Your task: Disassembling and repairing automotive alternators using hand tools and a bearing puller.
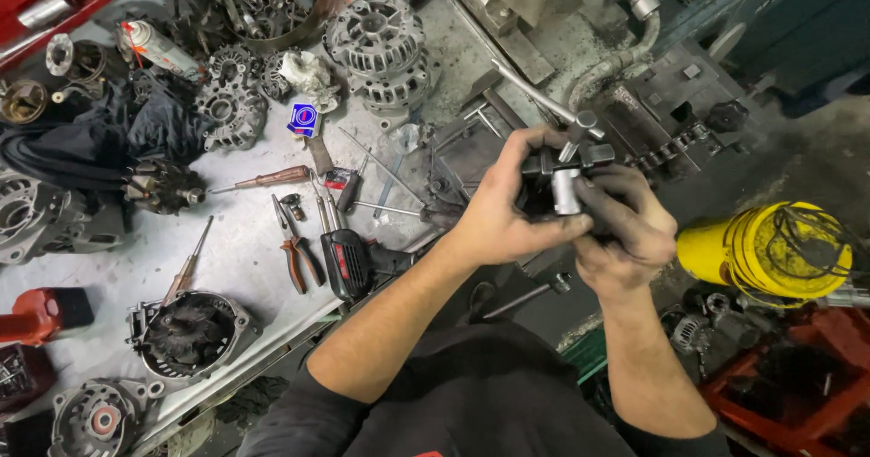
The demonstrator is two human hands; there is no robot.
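Note:
Both hands meet in front of my chest around a small black metal part [544, 169] with a shiny steel socket or sleeve [566, 190] sticking out of it. My left hand [501, 212] wraps the part from the left, fingers curled over its top. My right hand [623, 230], grimy with grease, grips it from the right and below, thumb against the steel sleeve. A short metal stub [584, 123] pokes up above the part. How the pieces join is hidden by my fingers.
A cluttered grey workbench [240, 239] lies left with alternator housings [379, 44], a rotor [163, 187], screwdrivers [263, 180], pliers [294, 248] and a cordless driver [358, 262]. A yellow cylinder with wire [766, 250] sits right, a red bin [788, 384] below it.

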